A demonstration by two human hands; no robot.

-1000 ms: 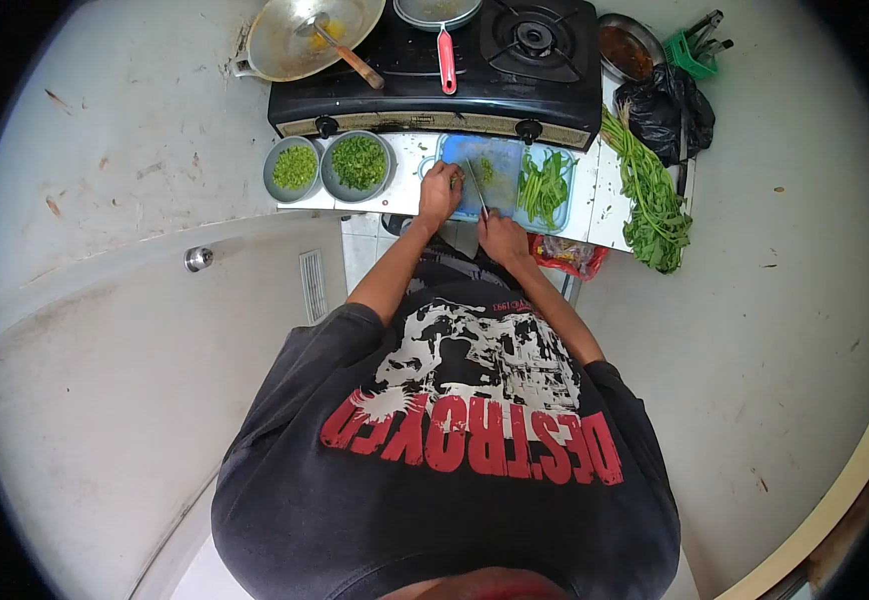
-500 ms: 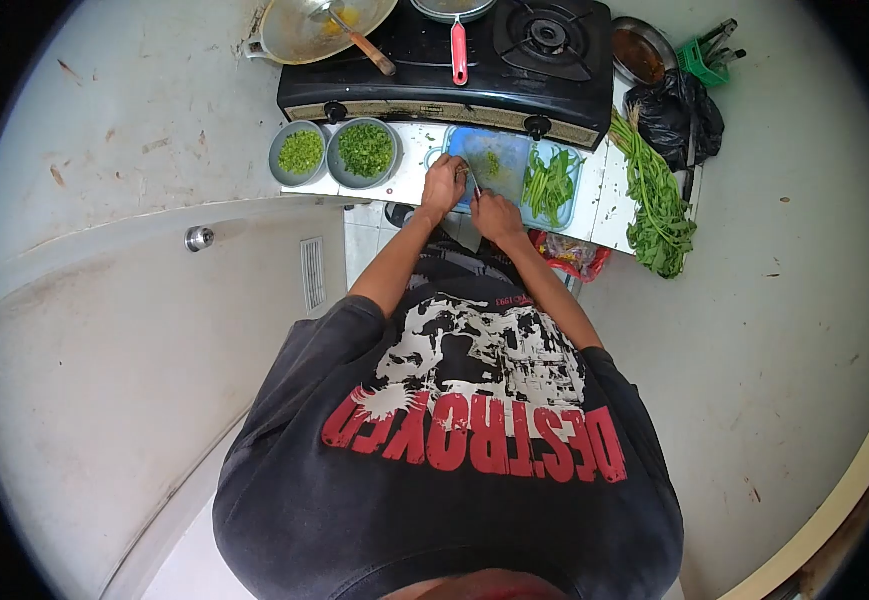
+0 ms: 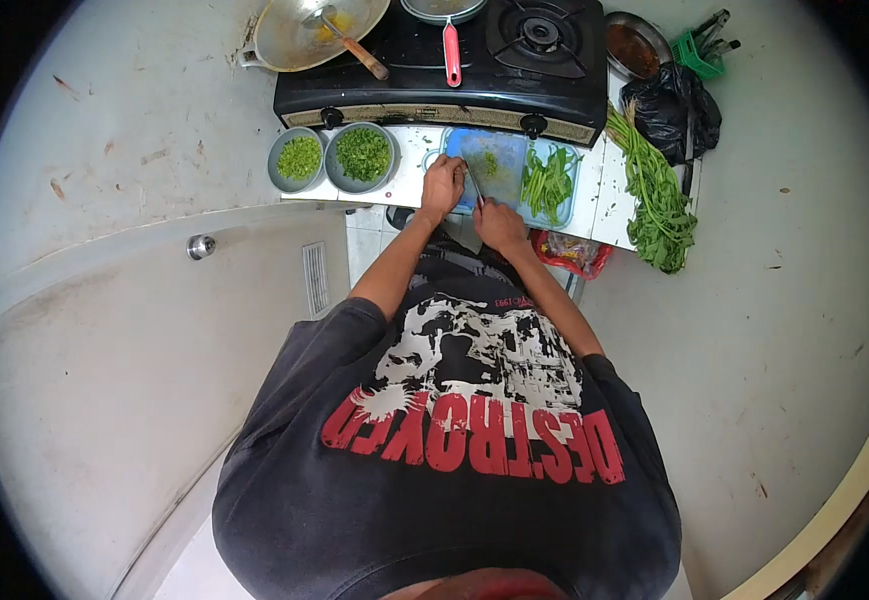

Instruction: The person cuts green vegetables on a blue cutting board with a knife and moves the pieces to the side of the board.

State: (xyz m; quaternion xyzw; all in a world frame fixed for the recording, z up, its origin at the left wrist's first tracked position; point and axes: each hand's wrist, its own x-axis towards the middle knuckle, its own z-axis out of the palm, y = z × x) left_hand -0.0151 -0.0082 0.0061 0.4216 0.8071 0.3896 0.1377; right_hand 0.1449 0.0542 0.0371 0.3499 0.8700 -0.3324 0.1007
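Observation:
My right hand (image 3: 500, 226) grips a knife (image 3: 475, 186), its blade angled up and left over the blue cutting board (image 3: 507, 201). Just left of the blade, the fingers of my left hand (image 3: 443, 186) are curled together at the board's left side; what they pinch is mostly hidden. A small heap of chopped green bits (image 3: 492, 161) lies on the board beyond the blade. Cut leafy greens (image 3: 548, 186) are piled at the board's right end. Two grey bowls stand to the left, one with pale green pieces (image 3: 300, 158), the other with darker chopped leaves (image 3: 364, 153).
Behind the board is a black gas stove (image 3: 425, 100) with a wok (image 3: 300, 50) and a red-handled pan (image 3: 453, 60). On the right lie a bunch of leafy greens (image 3: 660, 215), a black plastic bag (image 3: 675, 110), a metal pan (image 3: 637, 48) and a green basket (image 3: 697, 58).
The knife in my right hand has shifted slightly, with its blade showing more fully now. My left hand stays almost in place. The whole view has moved a little.

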